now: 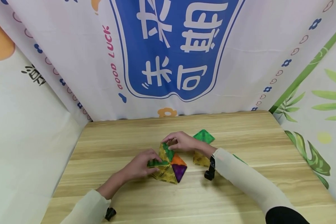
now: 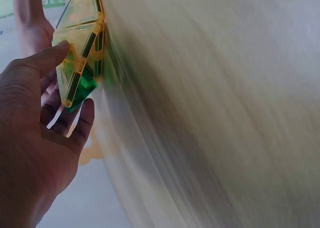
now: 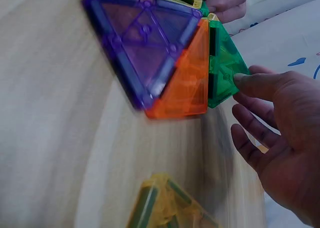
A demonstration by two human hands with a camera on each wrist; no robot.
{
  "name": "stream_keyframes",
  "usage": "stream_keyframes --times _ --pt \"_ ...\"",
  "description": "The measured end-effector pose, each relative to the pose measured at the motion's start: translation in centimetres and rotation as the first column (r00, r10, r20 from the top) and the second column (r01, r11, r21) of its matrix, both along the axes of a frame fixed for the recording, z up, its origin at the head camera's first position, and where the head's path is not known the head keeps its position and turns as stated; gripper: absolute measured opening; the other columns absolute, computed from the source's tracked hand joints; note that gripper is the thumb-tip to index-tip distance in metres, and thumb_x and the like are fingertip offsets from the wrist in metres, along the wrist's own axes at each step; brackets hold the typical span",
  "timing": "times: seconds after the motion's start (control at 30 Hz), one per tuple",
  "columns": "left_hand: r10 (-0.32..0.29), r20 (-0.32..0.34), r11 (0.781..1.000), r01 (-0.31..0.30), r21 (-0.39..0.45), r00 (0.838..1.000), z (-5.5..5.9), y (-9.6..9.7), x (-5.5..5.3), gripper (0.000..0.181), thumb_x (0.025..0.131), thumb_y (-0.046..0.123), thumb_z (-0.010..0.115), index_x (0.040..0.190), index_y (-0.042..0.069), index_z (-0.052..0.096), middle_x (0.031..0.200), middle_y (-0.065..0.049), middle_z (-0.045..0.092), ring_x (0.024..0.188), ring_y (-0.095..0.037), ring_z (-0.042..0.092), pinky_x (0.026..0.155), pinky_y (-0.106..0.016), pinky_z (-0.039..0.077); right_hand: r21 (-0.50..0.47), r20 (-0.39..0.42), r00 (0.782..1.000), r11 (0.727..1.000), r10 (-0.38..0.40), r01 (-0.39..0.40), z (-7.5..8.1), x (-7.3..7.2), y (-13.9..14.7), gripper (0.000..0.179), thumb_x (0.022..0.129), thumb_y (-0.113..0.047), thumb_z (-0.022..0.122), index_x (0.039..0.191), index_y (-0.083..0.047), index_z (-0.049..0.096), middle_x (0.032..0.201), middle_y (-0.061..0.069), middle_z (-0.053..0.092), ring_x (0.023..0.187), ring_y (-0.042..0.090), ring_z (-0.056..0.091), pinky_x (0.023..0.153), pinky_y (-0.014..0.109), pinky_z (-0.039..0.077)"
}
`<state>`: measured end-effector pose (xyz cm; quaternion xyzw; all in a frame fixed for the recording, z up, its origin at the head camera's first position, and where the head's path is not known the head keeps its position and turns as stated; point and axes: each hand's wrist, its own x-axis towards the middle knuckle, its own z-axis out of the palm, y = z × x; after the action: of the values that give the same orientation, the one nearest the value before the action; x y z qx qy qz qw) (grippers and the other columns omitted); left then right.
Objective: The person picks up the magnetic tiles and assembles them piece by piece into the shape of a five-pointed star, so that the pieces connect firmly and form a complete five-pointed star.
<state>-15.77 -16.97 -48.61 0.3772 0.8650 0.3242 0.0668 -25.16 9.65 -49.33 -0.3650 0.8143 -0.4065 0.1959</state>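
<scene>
Several see-through triangular magnetic tiles stand joined in a raised, cone-like ring on the table. A purple tile (image 3: 145, 42) and an orange tile (image 3: 185, 82) face the right wrist camera, and yellow tiles (image 1: 168, 175) form the near side. At the ring's left, my left hand (image 1: 140, 163) pinches a yellow tile (image 2: 75, 37) and a green tile (image 1: 156, 163) behind it, thumb on the yellow face. At the far side, my right hand (image 1: 182, 141) pinches a green tile (image 3: 227, 67) between thumb and fingers. Its fingertips are partly hidden behind that tile.
Right of the ring, a green square tile (image 1: 203, 136) and a yellow tile (image 1: 200, 159) lie partly beneath my right forearm. Another green piece (image 1: 240, 159) shows past the right sleeve. A printed curtain (image 1: 240, 77) hangs along the back edge of the wooden table (image 1: 114, 133).
</scene>
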Motion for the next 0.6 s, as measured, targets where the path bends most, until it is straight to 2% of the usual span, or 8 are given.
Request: stream_keyframes --times 0.13,0.23,0.33,0.47,0.6 --pt "0.011 -0.046 1.0 -0.012 -0.028 0.999 0.2 0.4 0.3 0.028 0.089 0.02 0.088 0.114 0.013 0.076 0.112 0.001 0.072 0.105 -0.016 0.066 0.09 -0.041 0.059 -0.009 0.03 0.999 1.0 0.021 -0.021 0.1 -0.3 -0.3 0.039 0.101 -0.005 0.072 0.138 -0.016 0.071 0.136 0.001 0.069 0.118 0.016 0.067 0.097 0.029 0.058" --pt "0.036 -0.077 0.998 -0.04 -0.046 0.996 0.6 0.6 0.4 0.027 0.089 0.023 0.088 0.113 0.014 0.076 0.11 0.002 0.072 0.099 -0.014 0.067 0.084 -0.037 0.06 -0.018 -0.005 1.0 1.0 0.001 -0.001 0.1 -0.1 0.2 0.039 0.1 -0.008 0.074 0.139 -0.014 0.07 0.135 0.003 0.07 0.117 0.018 0.067 0.096 0.029 0.058" --pt "0.056 -0.087 0.998 -0.057 -0.016 0.995 1.0 1.1 0.2 0.025 0.091 0.023 0.086 0.112 0.013 0.076 0.109 0.001 0.072 0.094 -0.015 0.067 0.08 -0.033 0.06 -0.029 -0.066 0.997 0.999 -0.038 0.036 0.3 0.3 1.4 0.039 0.099 -0.01 0.076 0.138 -0.008 0.07 0.133 0.008 0.071 0.116 0.023 0.068 0.094 0.032 0.059" --pt "0.058 -0.081 0.996 -0.053 0.067 0.995 1.7 2.2 -0.5 0.024 0.093 0.017 0.084 0.113 0.008 0.075 0.108 -0.005 0.073 0.095 -0.021 0.07 0.08 -0.037 0.062 -0.045 -0.109 0.99 0.995 -0.09 0.086 0.8 1.5 3.6 0.038 0.097 -0.008 0.077 0.134 0.0 0.069 0.13 0.017 0.071 0.114 0.031 0.068 0.091 0.037 0.06" --pt "0.076 -0.059 0.993 -0.07 0.098 0.995 2.6 3.7 -1.4 0.024 0.096 0.014 0.081 0.118 0.008 0.073 0.113 -0.008 0.073 0.1 -0.025 0.071 0.083 -0.041 0.063 -0.049 -0.15 0.975 0.986 -0.163 0.157 1.0 2.8 6.1 0.036 0.097 -0.012 0.079 0.129 0.002 0.071 0.123 0.019 0.073 0.108 0.031 0.07 0.087 0.033 0.061"
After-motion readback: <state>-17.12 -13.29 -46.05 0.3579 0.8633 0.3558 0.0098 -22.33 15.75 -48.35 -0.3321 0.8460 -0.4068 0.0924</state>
